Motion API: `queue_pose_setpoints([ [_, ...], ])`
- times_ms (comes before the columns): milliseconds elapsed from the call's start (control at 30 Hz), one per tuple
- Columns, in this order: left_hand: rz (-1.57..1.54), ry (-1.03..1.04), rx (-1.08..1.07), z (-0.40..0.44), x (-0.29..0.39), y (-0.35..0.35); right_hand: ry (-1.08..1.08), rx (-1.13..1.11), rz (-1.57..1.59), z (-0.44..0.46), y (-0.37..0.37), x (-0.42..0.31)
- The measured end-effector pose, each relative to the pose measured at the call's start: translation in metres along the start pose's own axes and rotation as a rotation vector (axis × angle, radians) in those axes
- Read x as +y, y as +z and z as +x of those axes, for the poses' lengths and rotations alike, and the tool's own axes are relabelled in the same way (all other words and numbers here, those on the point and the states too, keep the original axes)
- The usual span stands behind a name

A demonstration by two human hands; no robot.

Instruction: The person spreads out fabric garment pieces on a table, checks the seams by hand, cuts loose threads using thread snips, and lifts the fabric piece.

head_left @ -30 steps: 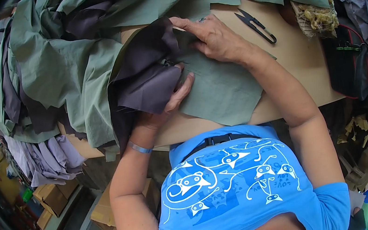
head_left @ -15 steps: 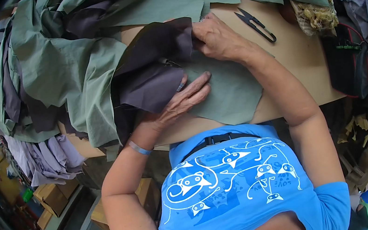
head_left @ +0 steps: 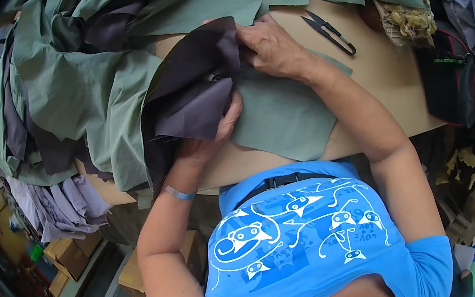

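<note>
Dark purple fabric (head_left: 186, 83) is raised and folded between my two hands. My left hand (head_left: 217, 136) is closed on its lower right part, the fingertips hidden behind the cloth. At the upper right edge of the same fabric, my right hand (head_left: 272, 46) pinches it between thumb and fingers. A flat green fabric piece (head_left: 287, 111) lies on the table under and beside both hands. Green fabric (head_left: 123, 110) joins or overlaps the dark cloth on its left; which one I cannot tell.
Black thread snips (head_left: 329, 33) lie on the tabletop (head_left: 388, 78) right of my right hand. Green and dark cloth is heaped along the back and left. Lavender cloth (head_left: 60, 204) hangs at the lower left. A black bag (head_left: 450, 82) and a netted bundle (head_left: 408, 21) are at the right.
My left hand spread over the green piece, then drew back left and closed on the dark fabric. My right hand moved right with the fabric's edge, then slightly back left.
</note>
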State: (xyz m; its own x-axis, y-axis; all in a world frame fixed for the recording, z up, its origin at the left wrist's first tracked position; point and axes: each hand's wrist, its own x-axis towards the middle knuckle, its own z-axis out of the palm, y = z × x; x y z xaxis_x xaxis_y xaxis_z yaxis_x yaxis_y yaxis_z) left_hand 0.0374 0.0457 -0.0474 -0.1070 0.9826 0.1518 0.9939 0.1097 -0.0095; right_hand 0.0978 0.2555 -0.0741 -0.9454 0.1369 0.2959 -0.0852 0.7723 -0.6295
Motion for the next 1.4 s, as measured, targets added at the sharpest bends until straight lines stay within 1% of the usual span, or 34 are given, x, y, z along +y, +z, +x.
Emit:
queue_pose_setpoints([
  [67,-0.121,0.003,0.011,0.002,-0.001,-0.002,-0.046,0.042,-0.04,-0.003,0.006,0.004],
  [133,-0.157,0.095,0.094,0.006,-0.006,-0.001,-0.128,0.081,-0.102,-0.003,0.006,0.004],
  [167,-0.176,0.141,0.135,0.008,-0.007,-0.001,-0.093,0.209,-0.137,-0.006,0.005,0.001],
  [233,-0.651,-0.14,0.11,0.007,-0.004,-0.001,-0.025,0.461,-0.207,-0.012,-0.006,-0.022],
  [267,-0.887,-0.286,0.097,0.006,-0.003,-0.001,-0.018,0.453,-0.145,-0.022,-0.008,-0.025],
  [367,-0.387,-0.05,0.157,-0.001,-0.014,0.007,-0.156,0.246,0.036,-0.045,-0.001,-0.037],
  [467,-0.557,-0.262,0.32,0.001,-0.017,0.014,-0.128,0.064,-0.016,-0.051,0.013,-0.04],
  [567,-0.589,-0.472,0.231,0.009,-0.016,0.0,-0.141,0.08,-0.047,-0.051,0.015,-0.041],
  [600,-0.664,-0.516,0.28,0.011,-0.015,0.001,-0.164,0.075,-0.088,-0.051,0.016,-0.041],
  [667,-0.579,-0.492,0.282,0.016,-0.017,-0.002,-0.209,0.065,-0.171,-0.052,0.019,-0.038],
  [967,-0.425,-0.474,0.268,0.015,-0.021,0.011,-0.126,-0.044,-0.184,-0.047,0.015,-0.043],
  [1100,-0.376,-0.462,0.284,0.011,-0.022,0.022,-0.113,-0.053,-0.184,-0.047,0.014,-0.044],
  [1200,-0.324,-0.405,0.304,0.015,-0.021,0.015,-0.109,-0.05,-0.201,-0.048,0.014,-0.045],
  [1400,-0.236,-0.366,0.31,0.016,-0.022,0.012,-0.117,-0.063,-0.253,-0.047,0.013,-0.047],
])
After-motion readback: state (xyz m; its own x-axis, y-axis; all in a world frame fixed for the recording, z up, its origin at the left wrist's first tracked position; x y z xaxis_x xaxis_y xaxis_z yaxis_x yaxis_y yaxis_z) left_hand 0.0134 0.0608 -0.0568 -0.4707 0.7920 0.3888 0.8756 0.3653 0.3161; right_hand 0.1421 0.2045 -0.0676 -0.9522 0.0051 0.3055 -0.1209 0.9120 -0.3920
